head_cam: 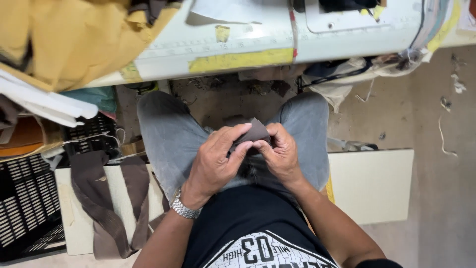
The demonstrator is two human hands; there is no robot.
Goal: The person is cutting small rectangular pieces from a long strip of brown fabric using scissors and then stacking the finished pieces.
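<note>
I sit with my knees in grey jeans under a work table, and both hands meet over my lap. My left hand (216, 159), with a metal watch at the wrist, pinches a small piece of dark brown fabric (253, 133) between thumb and fingers. My right hand (280, 151) grips the same piece from the other side. The fabric is folded and partly hidden by my fingers.
A white sewing table (258, 44) with yellow tape runs above my knees. Yellow cloth (69, 39) is piled at the upper left. Brown fabric strips (99, 198) lie on a pale board (377, 183) that I sit on. A black plastic crate (25, 198) stands at left.
</note>
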